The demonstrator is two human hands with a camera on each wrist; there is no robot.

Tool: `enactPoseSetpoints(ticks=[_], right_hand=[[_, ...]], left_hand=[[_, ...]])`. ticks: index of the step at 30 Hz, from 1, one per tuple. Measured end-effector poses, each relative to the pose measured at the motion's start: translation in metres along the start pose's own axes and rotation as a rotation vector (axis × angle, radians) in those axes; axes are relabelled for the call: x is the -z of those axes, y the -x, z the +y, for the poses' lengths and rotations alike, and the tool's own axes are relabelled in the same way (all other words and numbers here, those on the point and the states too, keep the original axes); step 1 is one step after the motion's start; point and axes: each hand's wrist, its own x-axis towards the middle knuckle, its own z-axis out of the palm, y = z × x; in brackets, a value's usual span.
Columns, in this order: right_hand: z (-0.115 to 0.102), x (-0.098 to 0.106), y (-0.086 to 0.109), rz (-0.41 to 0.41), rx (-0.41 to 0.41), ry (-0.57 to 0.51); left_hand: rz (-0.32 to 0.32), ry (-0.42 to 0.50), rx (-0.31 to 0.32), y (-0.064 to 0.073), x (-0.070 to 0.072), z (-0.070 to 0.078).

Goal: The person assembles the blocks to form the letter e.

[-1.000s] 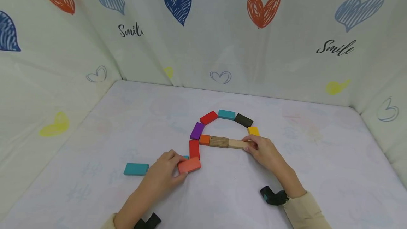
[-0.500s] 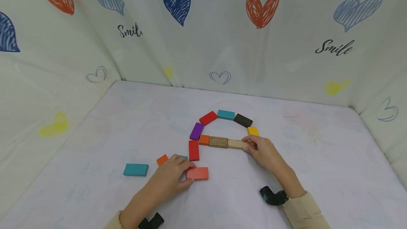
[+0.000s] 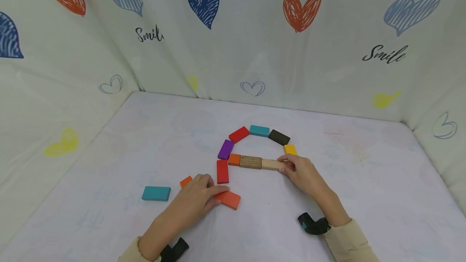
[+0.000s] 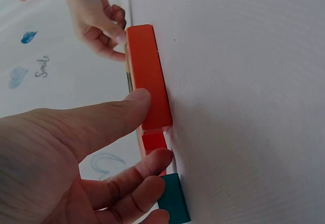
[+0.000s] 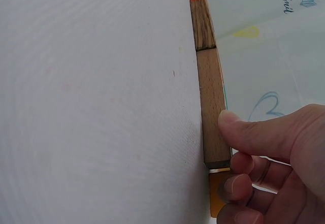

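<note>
My left hand (image 3: 194,201) pinches the left end of a coral-red block (image 3: 230,200), which lies tilted below a red block (image 3: 223,172). In the left wrist view the thumb presses the coral block's lower end, and a teal block (image 4: 173,198) shows by the other fingers. Thumb and index finger of my right hand (image 3: 303,175) hold the right end of a pale wooden block (image 3: 271,164). That block adjoins a darker wooden block (image 3: 250,162), followed by an orange block (image 3: 234,159). A yellow block (image 5: 218,188) lies beside the right fingers.
An arch runs above the wooden row: purple (image 3: 225,149), red (image 3: 239,134), teal (image 3: 259,131) and black blocks (image 3: 279,137). Left of my left hand lie a teal block (image 3: 156,193) and a partly covered orange block (image 3: 186,181). A printed curtain (image 3: 251,51) stands behind the table.
The coral block has moved right and down from the red block's foot and turned, its right end now lower. My left hand shifted slightly right, uncovering the orange block. My right hand stayed put.
</note>
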Motion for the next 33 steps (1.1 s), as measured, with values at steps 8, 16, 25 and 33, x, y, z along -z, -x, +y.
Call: enactPoseSetpoints(ticks=[8,16,25,33], right_hand=[[-0.001,0.001,0.000,0.001,-0.001,-0.009],[-0.001,0.003,0.001,-0.028,-0.020,-0.007],[0.000,0.001,0.000,-0.020,-0.010,-0.002],[0.002,-0.001,-0.001,-0.017,-0.009,0.007]], left_hand=[[-0.008,-0.051,-0.041,-0.001,0.003,0.000],[-0.008,-0.070,-0.063,-0.004,0.003,0.000],[-0.010,-0.077,-0.066,-0.008,0.000,0.002],[0.005,-0.087,-0.077,-0.010,0.000,0.003]])
